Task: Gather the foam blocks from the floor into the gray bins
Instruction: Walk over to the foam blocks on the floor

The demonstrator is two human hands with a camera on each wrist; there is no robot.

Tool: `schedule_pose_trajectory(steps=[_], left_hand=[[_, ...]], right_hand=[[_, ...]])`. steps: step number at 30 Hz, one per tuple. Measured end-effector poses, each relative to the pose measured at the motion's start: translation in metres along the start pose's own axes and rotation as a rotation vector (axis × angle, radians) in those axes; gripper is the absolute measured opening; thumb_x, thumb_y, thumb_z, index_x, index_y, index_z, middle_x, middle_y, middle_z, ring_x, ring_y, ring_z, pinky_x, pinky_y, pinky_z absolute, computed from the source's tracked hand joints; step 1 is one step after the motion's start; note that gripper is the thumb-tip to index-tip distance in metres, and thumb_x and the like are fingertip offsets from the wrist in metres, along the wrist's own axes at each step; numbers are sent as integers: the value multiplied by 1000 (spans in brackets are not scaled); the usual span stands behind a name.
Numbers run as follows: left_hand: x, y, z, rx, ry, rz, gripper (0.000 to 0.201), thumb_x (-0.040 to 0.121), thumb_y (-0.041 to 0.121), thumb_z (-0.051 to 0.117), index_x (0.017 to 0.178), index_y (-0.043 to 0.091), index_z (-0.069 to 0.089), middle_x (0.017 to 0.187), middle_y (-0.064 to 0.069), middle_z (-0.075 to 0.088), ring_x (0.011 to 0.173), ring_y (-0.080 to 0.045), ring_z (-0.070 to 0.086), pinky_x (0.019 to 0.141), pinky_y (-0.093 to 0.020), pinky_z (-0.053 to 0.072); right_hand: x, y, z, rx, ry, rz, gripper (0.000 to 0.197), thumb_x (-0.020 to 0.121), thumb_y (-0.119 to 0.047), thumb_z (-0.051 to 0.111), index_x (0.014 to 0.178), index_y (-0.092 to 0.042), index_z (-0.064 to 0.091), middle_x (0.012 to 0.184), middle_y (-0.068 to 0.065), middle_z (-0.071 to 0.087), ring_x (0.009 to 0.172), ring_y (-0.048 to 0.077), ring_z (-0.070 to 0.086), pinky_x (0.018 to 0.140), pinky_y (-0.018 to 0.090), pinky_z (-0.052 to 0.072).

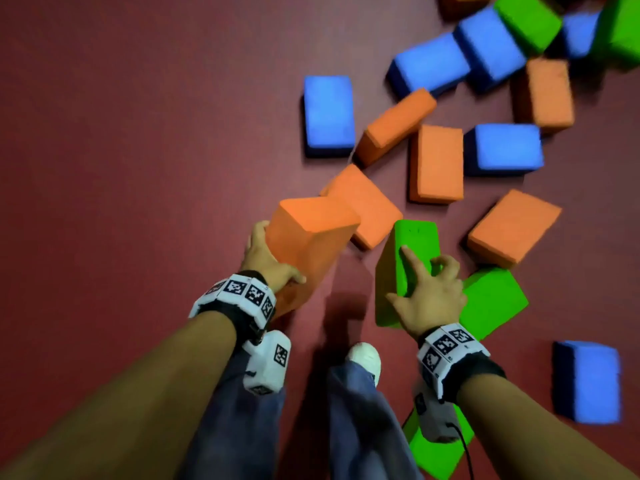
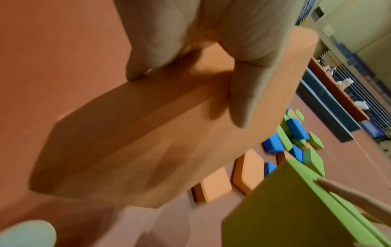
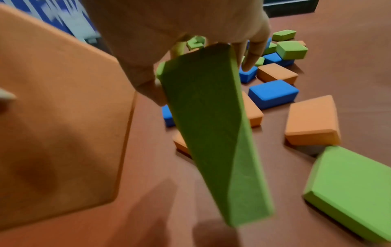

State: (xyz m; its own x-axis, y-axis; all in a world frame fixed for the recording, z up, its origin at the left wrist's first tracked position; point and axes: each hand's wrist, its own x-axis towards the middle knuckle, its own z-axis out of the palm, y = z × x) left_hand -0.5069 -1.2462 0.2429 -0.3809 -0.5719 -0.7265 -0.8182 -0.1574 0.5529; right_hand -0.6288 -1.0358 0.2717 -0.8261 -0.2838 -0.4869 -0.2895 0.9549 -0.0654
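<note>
Both hands loaded, one block each, held clear above the floor (image 1: 138, 133).

Left hand (image 1: 266, 261) fingers clamped on orange block (image 1: 308, 244); right hand (image 1: 427, 296) fingers clamped on green block (image 1: 403, 268). Each block's long axis hangs down and away from its fingers. More foam blocks lie ahead-right. No gray bins in view; carrying likely comes next.

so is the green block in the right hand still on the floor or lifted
Lifted. The right hand grips the green block, whose lower end hangs above the floor.
</note>
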Motion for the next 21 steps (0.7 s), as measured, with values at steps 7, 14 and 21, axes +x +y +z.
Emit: schedule_pose_trajectory(steps=[7, 14, 21], left_hand=[[-160, 57, -194, -282, 258, 123, 113, 41, 44, 88, 135, 32, 27, 129, -3, 51, 116, -24, 52, 101, -45, 43], [-328, 26, -331, -404, 633, 104, 101, 54, 28, 77, 135, 40, 17, 122, -4, 50, 111, -28, 51, 93, -39, 45], [-455, -87, -409, -901, 984, 138, 109, 55, 18, 82, 140, 23, 14, 122, -4, 49, 103, -20, 53, 93, -32, 39]], right_hand=[[-95, -139, -152, 49, -47, -355, 54, 75, -30, 66, 126, -43, 55, 140, 5, 25, 118, 35, 39, 102, 41, 34], [-212, -253, -234, 59, -24, -749, 89, 65, -34, 76, 143, -35, 33, 149, 12, 25, 123, 39, 35, 103, 40, 32], [-324, -371, -225, 9, 5, -1091, 96, 47, -44, 58, 140, -30, 40, 117, 10, 55, 109, 34, 48, 88, 36, 28]])
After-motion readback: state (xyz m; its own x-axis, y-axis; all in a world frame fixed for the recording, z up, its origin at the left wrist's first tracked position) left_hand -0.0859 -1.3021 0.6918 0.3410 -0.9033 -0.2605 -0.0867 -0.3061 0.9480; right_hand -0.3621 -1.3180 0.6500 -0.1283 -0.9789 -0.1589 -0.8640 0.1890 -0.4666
